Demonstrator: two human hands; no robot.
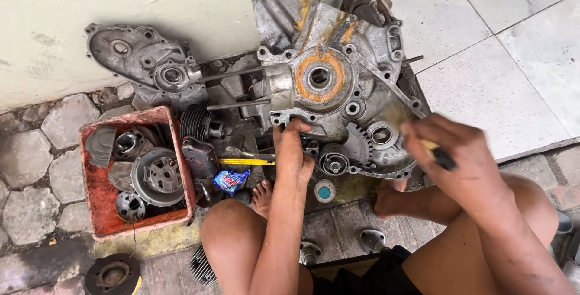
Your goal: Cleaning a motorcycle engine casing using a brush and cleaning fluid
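Note:
A large grey metal engine case (338, 83) with orange residue around its central bore lies on the ground in front of me. My left hand (293, 153) grips its near edge, fingers curled over the rim. My right hand (456, 156) is closed around a brush with a dark handle (444, 161); its blurred bristles (396, 117) sit over the case's right side beside a round opening.
A red tray (90, 177) at the left holds several round metal engine parts. A second grey case cover (145, 62) leans by the wall. A yellow-handled tool (244, 161), a blue sachet (229, 180) and a small cap (324, 191) lie near my bare feet.

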